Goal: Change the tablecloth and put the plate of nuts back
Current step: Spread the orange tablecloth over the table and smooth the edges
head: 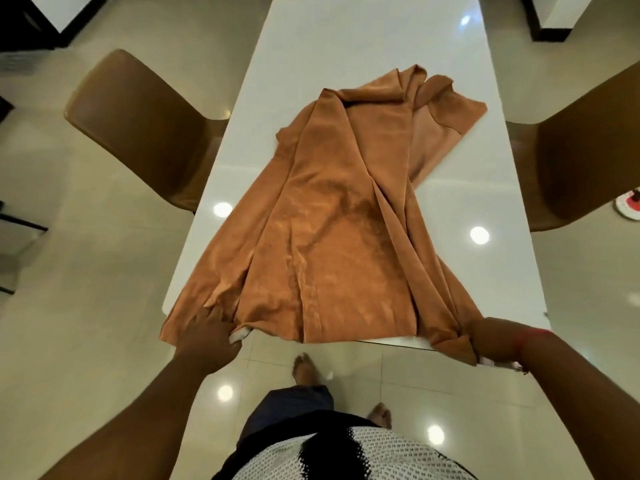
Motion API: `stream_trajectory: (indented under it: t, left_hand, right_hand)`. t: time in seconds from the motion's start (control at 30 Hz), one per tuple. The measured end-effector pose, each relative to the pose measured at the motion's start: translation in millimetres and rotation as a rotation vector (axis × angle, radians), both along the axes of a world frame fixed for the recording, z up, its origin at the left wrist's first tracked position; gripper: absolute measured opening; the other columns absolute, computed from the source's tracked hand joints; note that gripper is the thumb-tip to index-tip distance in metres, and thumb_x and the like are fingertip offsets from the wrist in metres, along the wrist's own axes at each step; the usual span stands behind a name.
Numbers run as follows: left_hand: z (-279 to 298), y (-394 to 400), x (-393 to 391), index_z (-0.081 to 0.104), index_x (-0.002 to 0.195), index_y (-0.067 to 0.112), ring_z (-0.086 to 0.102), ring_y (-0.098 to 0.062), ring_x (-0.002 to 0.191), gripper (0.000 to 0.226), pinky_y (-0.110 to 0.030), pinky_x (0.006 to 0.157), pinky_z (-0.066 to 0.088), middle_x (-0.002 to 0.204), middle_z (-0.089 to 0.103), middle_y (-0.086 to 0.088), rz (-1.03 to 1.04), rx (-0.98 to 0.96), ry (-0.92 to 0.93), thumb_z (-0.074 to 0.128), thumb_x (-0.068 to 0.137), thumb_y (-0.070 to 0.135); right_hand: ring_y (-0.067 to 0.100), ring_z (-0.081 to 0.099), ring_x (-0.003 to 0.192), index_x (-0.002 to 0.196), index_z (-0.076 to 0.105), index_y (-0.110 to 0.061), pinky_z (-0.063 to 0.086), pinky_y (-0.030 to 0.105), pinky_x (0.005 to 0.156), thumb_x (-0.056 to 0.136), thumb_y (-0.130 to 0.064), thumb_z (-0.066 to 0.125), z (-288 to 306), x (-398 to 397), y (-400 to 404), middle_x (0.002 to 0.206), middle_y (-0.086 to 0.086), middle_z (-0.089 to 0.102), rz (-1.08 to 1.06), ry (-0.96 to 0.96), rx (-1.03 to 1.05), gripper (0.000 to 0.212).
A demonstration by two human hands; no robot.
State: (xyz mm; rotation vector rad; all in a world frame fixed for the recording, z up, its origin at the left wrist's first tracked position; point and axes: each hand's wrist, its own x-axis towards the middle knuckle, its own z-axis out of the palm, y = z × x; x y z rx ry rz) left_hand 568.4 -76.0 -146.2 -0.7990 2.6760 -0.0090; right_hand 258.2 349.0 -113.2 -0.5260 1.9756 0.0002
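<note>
Both of my hands sit at the near edge of the worktop (346, 36), each on a near corner of the tablecloth (332, 216). My left hand (204, 336) lies on the near left corner with fingers spread over the fabric and the thumb tucked under the hem, so it grips that corner. My right hand (485, 341) is closed round a bunched near right corner, which hangs just off the edge.

Tablecloth: orange-brown, lying on the white worktop, wide at my end and narrowing toward the far end. Its long axis runs near to far, along the length of the worktop, leaning slightly to the right. The far portion is folded over itself and crumpled, lying right of centre and touching the right edge. Deep creases run lengthwise.

Step in hand, by my judgement: spreading this cloth. Whether it is the fresh one I cannot tell. The next move calls for opening out the folded far part and squaring the hems to the edges.

Plate of nuts: not in view. Brown chairs stand left (138, 126) and right (581, 157) of the worktop.
</note>
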Motion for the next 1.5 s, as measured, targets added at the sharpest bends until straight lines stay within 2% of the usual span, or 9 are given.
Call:
stream_trajectory:
  t: [0.17, 0.27, 0.37, 0.47, 0.6, 0.93, 1.2, 1.33, 1.5]
  left_hand:
    - [16, 3, 1, 0.061, 0.121, 0.020, 0.062, -0.022, 0.109, 0.057, -0.030, 0.091, 0.048, 0.120, 0.065, -0.005, 0.237, 0.450, -0.608, 0.065, 0.080, 0.060]
    - [41, -4, -36, 0.062, 0.111, 0.014, 0.065, -0.017, 0.085, 0.033, -0.025, 0.075, 0.053, 0.093, 0.066, -0.003, 0.395, 0.697, -0.818, 0.070, 0.086, 0.033]
    - [56, -19, -88, 0.057, 0.097, 0.009, 0.053, -0.021, 0.077, 0.007, -0.031, 0.075, 0.046, 0.090, 0.054, -0.008, 0.517, 0.801, -0.442, 0.055, 0.094, 0.015]
    - [63, -34, -149, 0.059, 0.115, 0.020, 0.057, -0.023, 0.103, 0.028, -0.037, 0.092, 0.046, 0.113, 0.056, 0.001, 0.246, 0.474, -0.066, 0.047, 0.100, 0.041]
    - [60, -52, -232, 0.058, 0.105, 0.023, 0.060, -0.017, 0.090, 0.029, -0.032, 0.079, 0.049, 0.105, 0.062, 0.006, 0.256, 0.505, 0.372, 0.045, 0.096, 0.048]
    - [23, -150, -446, 0.038, 0.149, 0.017, 0.045, -0.029, 0.136, 0.049, -0.042, 0.112, 0.038, 0.150, 0.046, -0.009, 0.261, 0.580, 0.576, 0.042, 0.103, 0.033]
    - [9, -169, -523, 0.062, 0.123, 0.011, 0.055, -0.029, 0.118, 0.056, -0.033, 0.092, 0.039, 0.133, 0.060, -0.013, 0.465, 0.755, 0.464, 0.019, 0.107, 0.043]
    - [23, -175, -521, 0.072, 0.101, 0.018, 0.066, -0.021, 0.076, 0.068, -0.030, 0.071, 0.052, 0.092, 0.073, -0.006, 0.652, 1.300, 0.251, 0.031, 0.094, 0.072]
    - [34, -152, -515, 0.067, 0.103, 0.013, 0.068, -0.029, 0.102, 0.055, -0.045, 0.099, 0.052, 0.108, 0.072, -0.009, 0.223, 1.394, -0.149, 0.073, 0.076, 0.060]
  right_hand:
    - [0.020, 0.058, 0.100, 0.131, 0.060, -0.017, 0.048, 0.029, 0.089, 0.093, -0.013, 0.055, 37, -14, -13, 0.121, 0.005, 0.063, 0.514, -0.174, 0.380, 0.038]
    - [0.011, 0.063, 0.080, 0.128, 0.059, -0.026, 0.054, 0.023, 0.063, 0.088, -0.012, 0.055, 60, -46, -36, 0.113, 0.001, 0.064, 0.280, -0.237, 0.277, 0.042]
    - [0.013, 0.062, 0.074, 0.121, 0.061, -0.029, 0.047, 0.026, 0.059, 0.090, -0.023, 0.060, 58, -88, -70, 0.102, 0.003, 0.066, -0.025, 0.053, -0.013, 0.031]
    - [0.025, 0.059, 0.109, 0.127, 0.058, -0.018, 0.045, 0.030, 0.085, 0.094, -0.030, 0.060, 39, -120, -113, 0.126, 0.009, 0.063, -0.215, 0.359, -0.251, 0.035]
    - [0.030, 0.053, 0.122, 0.137, 0.048, -0.011, 0.038, 0.031, 0.090, 0.093, -0.038, 0.058, 27, -149, -179, 0.136, 0.013, 0.056, -0.535, 0.374, -0.426, 0.053]
    - [0.032, 0.055, 0.105, 0.143, 0.034, -0.007, 0.043, 0.031, 0.063, 0.085, -0.042, 0.068, -5, -267, -310, 0.136, 0.015, 0.049, -1.155, 0.332, -0.436, 0.075]
    - [0.005, 0.059, 0.093, 0.108, 0.068, -0.029, 0.050, 0.015, 0.081, 0.092, -0.018, 0.058, 11, -257, -314, 0.111, -0.004, 0.069, -0.686, 0.421, -1.023, 0.022]
    - [0.007, 0.054, 0.104, 0.118, 0.063, -0.025, 0.043, 0.023, 0.101, 0.087, -0.026, 0.064, 11, -223, -271, 0.118, -0.003, 0.063, 0.144, 0.225, -0.559, 0.031]
    - [0.005, 0.061, 0.105, 0.109, 0.068, -0.031, 0.050, 0.025, 0.097, 0.081, -0.021, 0.074, 33, -250, -229, 0.116, -0.011, 0.066, -0.035, -0.075, -0.374, 0.031]
